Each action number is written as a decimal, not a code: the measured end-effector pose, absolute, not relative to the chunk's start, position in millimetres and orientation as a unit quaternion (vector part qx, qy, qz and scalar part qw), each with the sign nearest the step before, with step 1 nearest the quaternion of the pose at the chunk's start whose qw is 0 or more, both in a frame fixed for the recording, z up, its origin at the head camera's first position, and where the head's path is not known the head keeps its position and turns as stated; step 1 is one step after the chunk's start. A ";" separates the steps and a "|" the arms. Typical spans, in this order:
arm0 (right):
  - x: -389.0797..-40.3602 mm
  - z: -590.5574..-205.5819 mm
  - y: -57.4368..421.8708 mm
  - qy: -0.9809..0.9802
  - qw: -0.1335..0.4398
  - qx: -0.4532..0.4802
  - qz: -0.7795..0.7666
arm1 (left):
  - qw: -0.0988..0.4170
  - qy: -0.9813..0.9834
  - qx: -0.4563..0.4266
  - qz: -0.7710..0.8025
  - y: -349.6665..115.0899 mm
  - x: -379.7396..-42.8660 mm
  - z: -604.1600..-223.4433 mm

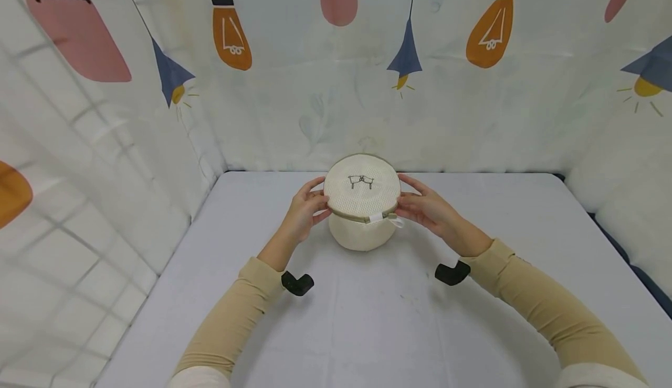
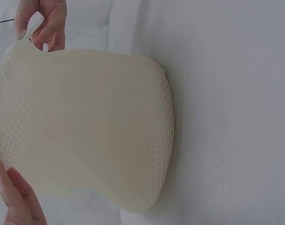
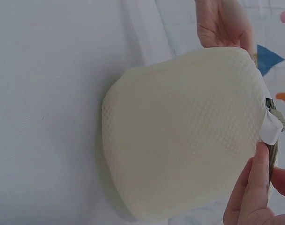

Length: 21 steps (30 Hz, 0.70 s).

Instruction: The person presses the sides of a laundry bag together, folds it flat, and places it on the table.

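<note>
A cream mesh laundry bag [image 1: 362, 236], round and drum-shaped, stands upright at the far middle of the table. Its round lid [image 1: 362, 201], edged with an olive zipper, carries a dark line drawing of two animals. My left hand [image 1: 306, 208] pinches the rim on the left side, fingers spread. On the opposite side my right hand [image 1: 427, 210] grips the rim between thumb and fingers, near a white tab [image 3: 271, 126] by the zipper pull. A white loop [image 2: 34, 23] sticks out from the bag's upper edge. The bag's base sits close to the tabletop.
A pale cloth covers the table [image 1: 378, 318]. Behind it hangs a white curtain [image 1: 336, 114] printed with lamps and bulbs, close to the table's back edge. More fabric hangs along the left and right sides.
</note>
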State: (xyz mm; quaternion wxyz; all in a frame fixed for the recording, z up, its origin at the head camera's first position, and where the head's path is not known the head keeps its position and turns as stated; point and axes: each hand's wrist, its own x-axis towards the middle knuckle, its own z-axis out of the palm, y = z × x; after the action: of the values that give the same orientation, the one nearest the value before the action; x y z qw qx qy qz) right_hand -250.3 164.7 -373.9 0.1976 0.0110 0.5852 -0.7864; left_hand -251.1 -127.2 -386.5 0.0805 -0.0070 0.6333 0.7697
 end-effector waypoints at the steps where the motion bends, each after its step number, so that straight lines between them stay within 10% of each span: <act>1: -250.5 -374.4 165.1 0.585 0.199 0.012 -0.786 | 0.081 0.636 -0.007 0.767 -127.3 -251.1 -386.5; 21: -251.9 -383.1 165.2 0.572 0.205 0.002 -0.794 | 0.086 0.645 -0.014 0.760 -127.4 -252.5 -392.1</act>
State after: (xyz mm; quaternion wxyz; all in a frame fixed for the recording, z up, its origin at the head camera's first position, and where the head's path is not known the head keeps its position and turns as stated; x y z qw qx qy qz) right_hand -251.9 165.2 -383.1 0.2049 0.0020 0.5725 -0.7939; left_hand -252.5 -127.4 -392.1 0.0858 -0.0136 0.6445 0.7596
